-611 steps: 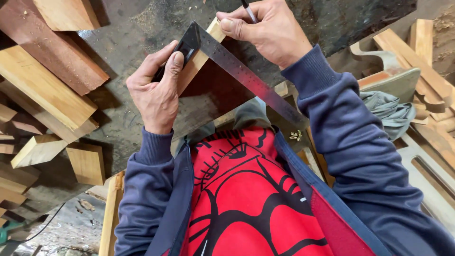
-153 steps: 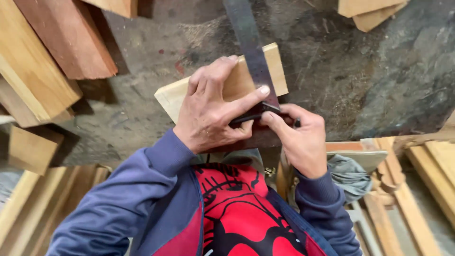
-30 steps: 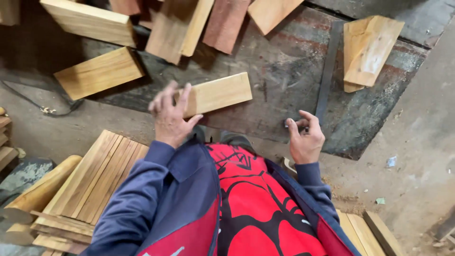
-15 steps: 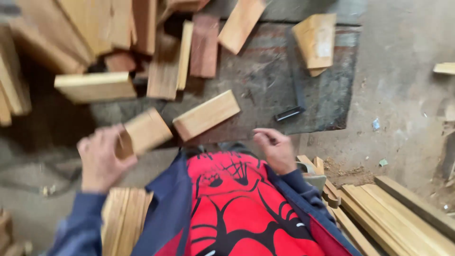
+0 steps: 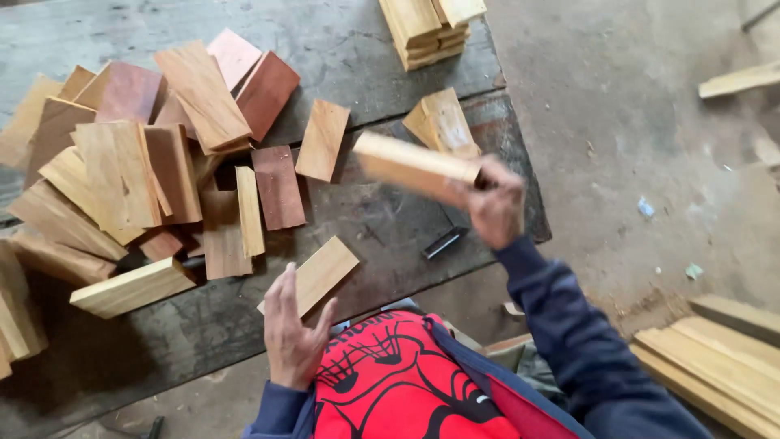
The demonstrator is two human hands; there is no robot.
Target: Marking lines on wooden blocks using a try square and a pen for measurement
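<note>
My right hand [image 5: 496, 207] is shut on one end of a light wooden block [image 5: 410, 167] and holds it in the air over the dark workbench [image 5: 366, 49]; the block is motion-blurred. My left hand [image 5: 292, 333] is open with fingers spread, just above the bench's near edge. It is next to a light flat block [image 5: 321, 272] lying on the bench, and whether it touches it is unclear. A dark metal square [image 5: 445, 242] lies on the bench below the raised block, partly hidden by my right hand.
A loose pile of light and reddish wooden blocks [image 5: 162, 154] covers the bench's left side. A neat stack of blocks [image 5: 431, 24] stands at the far edge, and one more block [image 5: 443, 122] lies nearby. Planks [image 5: 715, 358] lie on the concrete floor [image 5: 650, 122] at the right.
The view has swung right. Half a second ago my left hand held a block; now it is empty and my right hand holds a block up over the bench.
</note>
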